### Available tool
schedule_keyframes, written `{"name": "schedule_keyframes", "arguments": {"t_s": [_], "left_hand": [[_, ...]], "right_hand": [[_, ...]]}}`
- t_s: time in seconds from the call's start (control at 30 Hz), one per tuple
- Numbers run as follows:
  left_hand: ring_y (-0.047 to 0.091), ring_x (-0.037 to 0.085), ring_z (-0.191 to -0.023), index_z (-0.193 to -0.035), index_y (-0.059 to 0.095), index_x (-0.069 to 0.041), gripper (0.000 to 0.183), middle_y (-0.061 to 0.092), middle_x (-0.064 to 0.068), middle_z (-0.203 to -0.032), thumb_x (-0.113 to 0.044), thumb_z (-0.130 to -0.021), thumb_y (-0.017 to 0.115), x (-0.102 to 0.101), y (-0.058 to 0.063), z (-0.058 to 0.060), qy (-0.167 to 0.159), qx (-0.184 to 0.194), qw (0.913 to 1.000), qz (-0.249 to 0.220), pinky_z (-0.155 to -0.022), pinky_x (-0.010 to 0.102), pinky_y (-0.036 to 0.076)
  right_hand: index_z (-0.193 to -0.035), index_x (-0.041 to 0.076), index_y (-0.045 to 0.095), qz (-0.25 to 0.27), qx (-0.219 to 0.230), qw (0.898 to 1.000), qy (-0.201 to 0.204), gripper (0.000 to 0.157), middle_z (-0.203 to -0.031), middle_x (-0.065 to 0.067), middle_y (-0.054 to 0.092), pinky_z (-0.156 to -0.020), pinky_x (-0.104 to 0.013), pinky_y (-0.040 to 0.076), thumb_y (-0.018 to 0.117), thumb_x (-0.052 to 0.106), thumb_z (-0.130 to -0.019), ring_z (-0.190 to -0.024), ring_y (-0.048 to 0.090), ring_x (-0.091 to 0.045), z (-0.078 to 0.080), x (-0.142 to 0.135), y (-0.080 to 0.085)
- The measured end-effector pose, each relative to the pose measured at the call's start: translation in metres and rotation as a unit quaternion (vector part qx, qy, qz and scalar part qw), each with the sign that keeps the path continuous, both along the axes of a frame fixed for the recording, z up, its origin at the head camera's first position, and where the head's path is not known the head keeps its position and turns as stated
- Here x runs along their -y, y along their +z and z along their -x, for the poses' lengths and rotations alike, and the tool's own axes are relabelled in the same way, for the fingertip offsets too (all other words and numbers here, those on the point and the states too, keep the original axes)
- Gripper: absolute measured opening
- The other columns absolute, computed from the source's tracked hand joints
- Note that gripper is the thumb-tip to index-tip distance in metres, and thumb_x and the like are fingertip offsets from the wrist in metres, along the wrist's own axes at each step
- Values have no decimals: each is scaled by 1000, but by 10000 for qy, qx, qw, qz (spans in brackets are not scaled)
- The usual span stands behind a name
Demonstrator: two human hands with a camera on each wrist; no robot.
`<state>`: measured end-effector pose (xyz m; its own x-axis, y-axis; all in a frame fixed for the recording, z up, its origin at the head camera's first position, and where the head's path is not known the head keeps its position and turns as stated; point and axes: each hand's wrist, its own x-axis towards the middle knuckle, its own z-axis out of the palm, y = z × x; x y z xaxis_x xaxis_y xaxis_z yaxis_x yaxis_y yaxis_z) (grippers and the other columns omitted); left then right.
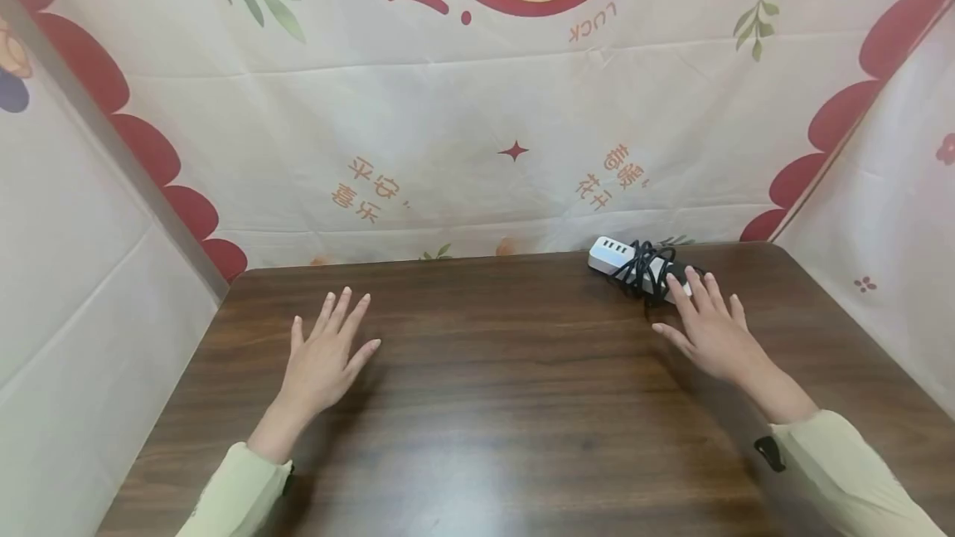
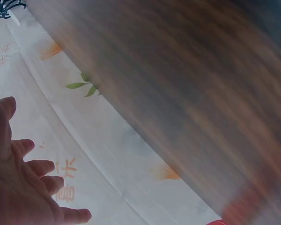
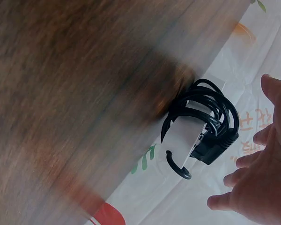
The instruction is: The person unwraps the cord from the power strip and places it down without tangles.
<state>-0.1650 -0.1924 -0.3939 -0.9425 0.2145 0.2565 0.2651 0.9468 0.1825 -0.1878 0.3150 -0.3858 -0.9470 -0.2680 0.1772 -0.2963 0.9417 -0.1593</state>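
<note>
A white power strip point(image 1: 612, 253) with a row of small dark ports lies near the table's back edge, right of the middle. Its black cord point(image 1: 643, 268) is wound round it in loops, and the black plug point(image 3: 213, 147) shows beside the coils in the right wrist view. My right hand point(image 1: 712, 334) is spread with straight fingers, fingertips overlapping the near right end of the strip in the head view. On the left, my left hand point(image 1: 324, 363) is spread over the table with nothing in it, far from the strip.
The brown wood-grain table point(image 1: 477, 371) fills the lower view. Behind it hangs a white printed cloth point(image 1: 448, 123) with red scallops, leaves and lettering. More cloth stands along the left and right sides. Light green sleeves point(image 1: 850, 471) cover both forearms.
</note>
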Motion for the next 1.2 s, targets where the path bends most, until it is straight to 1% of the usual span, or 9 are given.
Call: {"name": "schedule_keyframes", "arguments": {"t_s": [0.27, 0.47, 0.63, 0.77, 1.0, 1.2], "left_hand": [[17, 32, -136, -145, 24, -21, 65, 24, 14, -148, -45, -90, 50, -15, 1, 7, -126, -68, 9998, -104, -98, 66, 9], [20, 32, -135, -144, 26, -20, 64, 26, 13, -147, -44, -90, 51, -27, 1, 14, -275, -240, 9988, -329, -98, 65, 13], [20, 31, -135, -143, 27, -19, 65, 27, 12, -147, -42, -89, 53, -41, 0, 22, -361, -258, 9978, -496, -99, 64, 16], [23, 31, -134, -143, 28, -18, 64, 30, 13, -145, -43, -89, 53, -53, 0, 29, -428, -332, 9965, -632, -98, 63, 19], [27, 30, -133, -142, 30, -18, 65, 33, 12, -144, -44, -88, 55, -77, 0, 41, -607, -462, 9940, -785, -98, 61, 23], [31, 30, -131, -141, 33, -17, 65, 36, 13, -142, -41, -86, 59, -102, 0, 50, -805, -533, 9887, -1143, -97, 61, 25]], "right_hand": [[-145, 2, 9, 96, 7, 10000, -17, 73, -146, -30, 6, -92, -71, 5, 43, 42, -94, -132, -2, -47, 3, -3, -2], [-144, 0, 11, 214, -168, 9996, 4, 72, -145, -31, 7, -91, -72, 8, 45, 40, -94, -132, 1, -49, 8, -4, -1], [-143, -1, 14, 397, -213, 9990, -43, 73, -144, -32, 11, -90, -72, 9, 49, 39, -93, -130, 4, -51, 12, -5, 0], [-142, -2, 16, 570, -246, 9981, -22, 72, -143, -33, 12, -91, -72, 9, 50, 37, -92, -130, 5, -52, 16, -7, 1], [-141, -4, 21, 862, -476, 9950, 190, 68, -142, -33, 15, -90, -73, 10, 55, 28, -91, -131, 4, -51, 22, -8, 4], [-142, -3, 18, 1073, -492, 9929, 179, 69, -141, -35, 13, -88, -74, 10, 54, 26, -92, -129, 5, -53, 25, -15, 3]]}}
